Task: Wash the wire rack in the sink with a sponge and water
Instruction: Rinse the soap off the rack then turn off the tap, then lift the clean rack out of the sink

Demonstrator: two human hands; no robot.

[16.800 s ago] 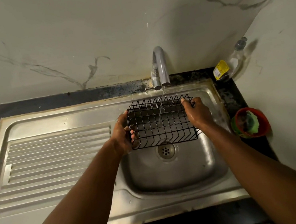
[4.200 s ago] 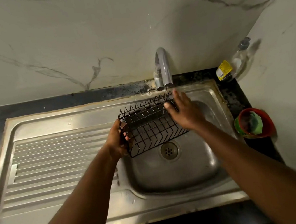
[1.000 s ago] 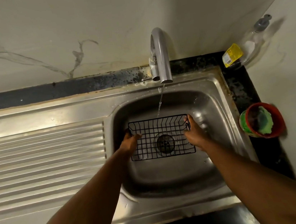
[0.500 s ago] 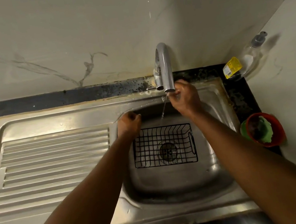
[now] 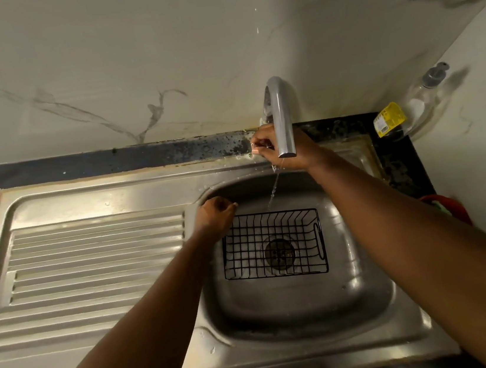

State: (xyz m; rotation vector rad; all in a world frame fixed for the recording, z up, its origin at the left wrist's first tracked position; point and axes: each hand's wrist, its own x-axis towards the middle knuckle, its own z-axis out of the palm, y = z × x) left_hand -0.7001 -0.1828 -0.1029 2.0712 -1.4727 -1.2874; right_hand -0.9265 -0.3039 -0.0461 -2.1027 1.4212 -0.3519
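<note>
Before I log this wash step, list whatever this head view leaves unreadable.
Head view:
- Tap handle: covered by the right hand behind the curved chrome faucet spout.
- Red round cup and its contents: mostly behind the right forearm.
- Yellow label on the clear plastic bottle: print too small.
- Left hand: seen from the back, grip hidden.

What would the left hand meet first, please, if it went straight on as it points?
Probably the rear rim of the sink, just beyond the left hand; depth is unclear, though.
</note>
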